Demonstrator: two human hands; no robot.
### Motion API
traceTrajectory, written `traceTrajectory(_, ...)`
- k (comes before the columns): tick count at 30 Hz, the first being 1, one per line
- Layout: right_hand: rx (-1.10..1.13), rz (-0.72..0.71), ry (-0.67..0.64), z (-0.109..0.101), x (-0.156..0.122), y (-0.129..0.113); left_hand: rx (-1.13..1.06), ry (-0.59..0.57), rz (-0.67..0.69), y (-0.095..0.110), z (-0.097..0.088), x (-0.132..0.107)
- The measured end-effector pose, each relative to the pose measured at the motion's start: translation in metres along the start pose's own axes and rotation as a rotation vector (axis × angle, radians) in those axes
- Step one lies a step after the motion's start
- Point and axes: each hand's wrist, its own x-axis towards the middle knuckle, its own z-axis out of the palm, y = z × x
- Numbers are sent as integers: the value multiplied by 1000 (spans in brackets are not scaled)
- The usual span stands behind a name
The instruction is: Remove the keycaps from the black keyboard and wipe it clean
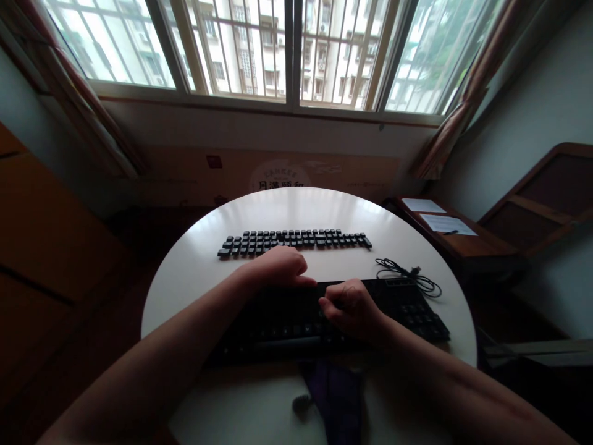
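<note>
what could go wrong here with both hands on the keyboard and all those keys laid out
1. The loose black keycaps lie in neat rows just beyond the left hand; a nudge could scatter them.
2. The thin black cable lies coiled near the round white table's right edge and might snag.
3. The right hand presses on the black keyboard in dim light, so parts could be misjudged.

Both forearms reach forward, converging. Left hand [277, 267] lies knuckles-up, fingers curled; right hand [351, 308] is loosely fisted, fingertips nearly meeting the left's.
</note>
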Motion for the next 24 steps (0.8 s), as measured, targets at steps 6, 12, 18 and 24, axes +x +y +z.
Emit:
traceTrajectory(6, 2, 16, 22, 1, -1, 0, -6, 9, -4, -1, 0, 0)
traceTrajectory(12, 67, 55, 54, 4, 0, 1, -2, 26, 4, 0, -2, -1)
traceTrajectory(18, 347, 273, 456, -7, 4, 3, 1, -9, 23, -1, -4, -1)
traceTrajectory(24, 181, 152, 367, -14, 9, 3, 15, 71, 46, -1, -15, -8)
